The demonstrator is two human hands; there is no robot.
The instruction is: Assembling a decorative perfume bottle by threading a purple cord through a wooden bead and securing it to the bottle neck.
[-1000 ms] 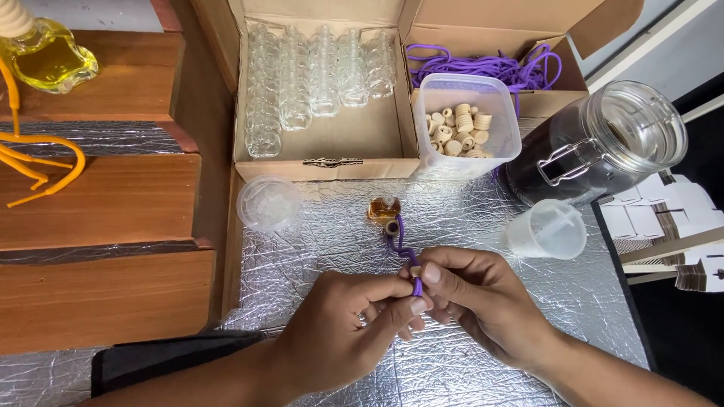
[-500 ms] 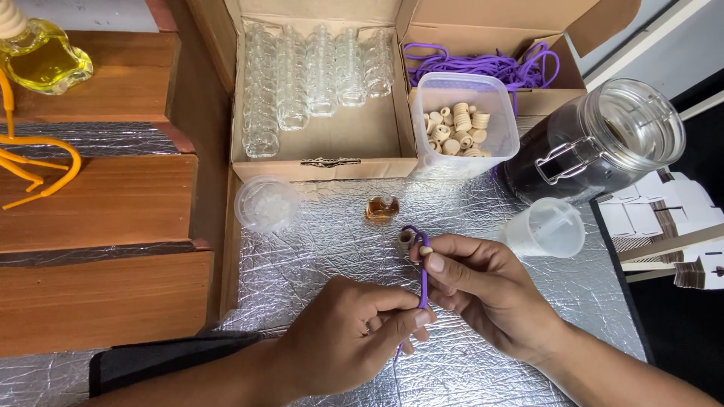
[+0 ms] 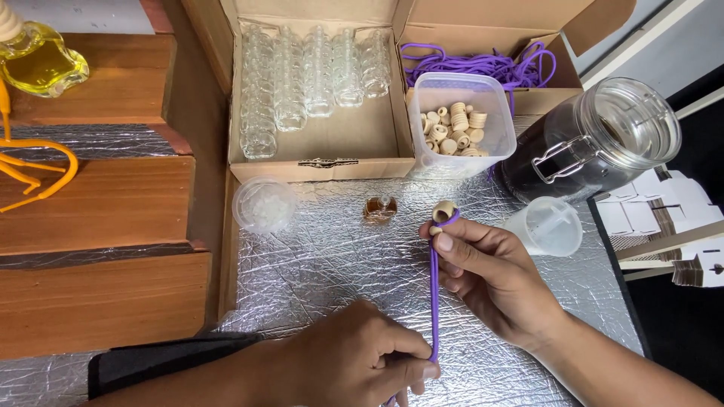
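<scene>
While a purple cord (image 3: 434,290) is stretching taut between them, two bare hands are working over a foil-covered table (image 3: 332,271). The right hand (image 3: 490,275) is pinching the cord's upper end between thumb and forefinger, its other fingers curled loosely inward, and a small wooden bead (image 3: 443,210) is sitting on the cord just above the fingertips. The left hand (image 3: 369,365) is closing around the cord's lower end near the bottom of the view, thumb and forefinger pressed together on it. Just beyond the bead, a small amber bottle (image 3: 380,207) is standing on the foil, apart from both hands. Behind it, a cardboard box (image 3: 324,143) is holding rows of clear empty bottles, and a plastic tub (image 3: 461,120) is holding more wooden beads. A large glass jar (image 3: 596,143) is lying on its side at the right, with a clear plastic cup (image 3: 544,225) tipped over beside it.
</scene>
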